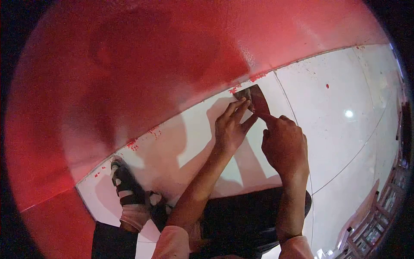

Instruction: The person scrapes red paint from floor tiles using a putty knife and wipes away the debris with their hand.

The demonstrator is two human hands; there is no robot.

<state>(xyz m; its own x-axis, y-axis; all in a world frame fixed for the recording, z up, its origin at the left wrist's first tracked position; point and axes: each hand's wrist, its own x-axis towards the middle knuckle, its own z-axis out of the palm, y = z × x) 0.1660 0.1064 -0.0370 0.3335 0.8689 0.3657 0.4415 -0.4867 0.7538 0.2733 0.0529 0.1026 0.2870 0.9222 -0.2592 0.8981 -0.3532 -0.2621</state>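
My right hand is closed round the handle of a scraper, a wide flat blade. The scraper's far edge is against the white tiled floor, near the foot of the red wall. My left hand has its fingertips on the left side of the blade, with the thumb lower down beside it; the fingers partly cover the blade. Red paint flecks lie along the seam just beyond the blade.
More red paint spots mark the floor along the wall, and one red spot is off to the right. My sandalled foot is by the wall at lower left. A metal ladder-like frame stands at the lower right.
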